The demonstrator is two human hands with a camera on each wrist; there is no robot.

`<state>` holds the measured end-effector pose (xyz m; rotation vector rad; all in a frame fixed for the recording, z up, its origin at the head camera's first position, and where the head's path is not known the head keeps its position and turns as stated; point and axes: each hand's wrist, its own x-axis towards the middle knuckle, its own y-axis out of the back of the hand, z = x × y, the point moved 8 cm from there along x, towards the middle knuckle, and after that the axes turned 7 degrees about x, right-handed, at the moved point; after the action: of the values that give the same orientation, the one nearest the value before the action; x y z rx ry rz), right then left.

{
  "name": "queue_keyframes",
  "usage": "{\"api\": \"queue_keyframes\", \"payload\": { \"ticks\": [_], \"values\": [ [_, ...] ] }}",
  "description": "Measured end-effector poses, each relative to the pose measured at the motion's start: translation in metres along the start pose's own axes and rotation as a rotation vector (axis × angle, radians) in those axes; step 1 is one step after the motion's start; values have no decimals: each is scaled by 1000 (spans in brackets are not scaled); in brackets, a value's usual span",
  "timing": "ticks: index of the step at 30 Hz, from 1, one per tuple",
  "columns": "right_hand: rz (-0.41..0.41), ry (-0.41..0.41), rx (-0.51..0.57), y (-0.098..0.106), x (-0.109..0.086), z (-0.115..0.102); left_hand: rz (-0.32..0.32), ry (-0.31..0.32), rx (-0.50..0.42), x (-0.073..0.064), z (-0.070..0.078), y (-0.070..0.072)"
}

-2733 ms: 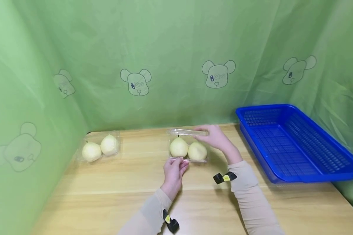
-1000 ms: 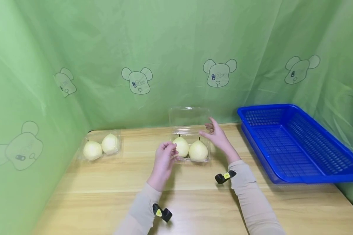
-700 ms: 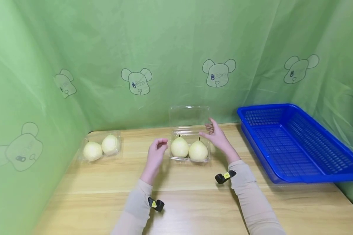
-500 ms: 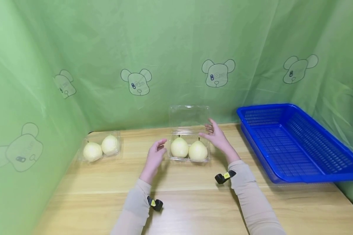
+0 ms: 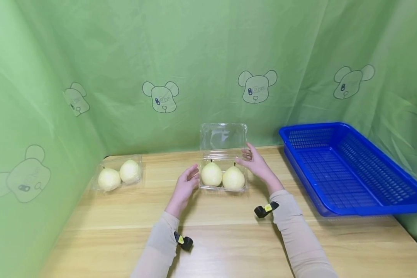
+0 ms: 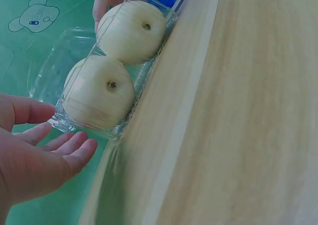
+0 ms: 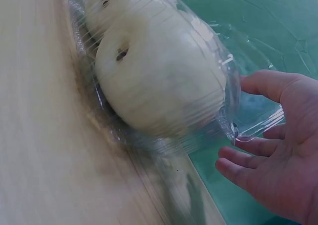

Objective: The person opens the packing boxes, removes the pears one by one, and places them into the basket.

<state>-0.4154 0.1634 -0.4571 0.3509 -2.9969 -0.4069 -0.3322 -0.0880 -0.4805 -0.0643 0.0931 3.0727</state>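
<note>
A clear plastic clamshell box [image 5: 226, 189] sits near the back of the wooden table, its lid [image 5: 223, 139] raised at the rear. Inside lie two pale yellow pears side by side, the left pear [image 5: 211, 174] and the right pear [image 5: 233, 178], stems upward. My left hand [image 5: 185, 187] is at the box's left end, fingers relaxed, fingertips right at the plastic in the left wrist view. At the opposite end is my right hand [image 5: 258, 165], fingers loosely spread; the right wrist view shows the thumb [image 7: 266, 84] at the box wall and the other fingers below.
A second clear box [image 5: 141, 170] with two pears [image 5: 109, 178] stands at the table's back left. To the right is a large blue plastic basket [image 5: 316, 199] with slotted walls. Green curtain [image 5: 201, 58] with bear-head prints closes off the back and sides.
The lid has swung up and back from over the pears. My left hand has left the front edge for the box's left end; my right hand has let go of the lid.
</note>
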Motion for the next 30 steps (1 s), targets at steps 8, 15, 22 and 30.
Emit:
{"api": "queue_keyframes", "payload": {
  "ticks": [8,15,22,30],
  "values": [
    [-15,-7,-32,2,-4,4,34,19,3,-1,3,1],
    [-38,-5,-25,2,-5,4,57,44,-16,-3,5,1],
    [-49,-20,-35,2,-3,8,66,62,-23,-3,2,2],
    [-61,-45,-43,1,-3,15,64,80,-22,-3,2,2]
  ]
}}
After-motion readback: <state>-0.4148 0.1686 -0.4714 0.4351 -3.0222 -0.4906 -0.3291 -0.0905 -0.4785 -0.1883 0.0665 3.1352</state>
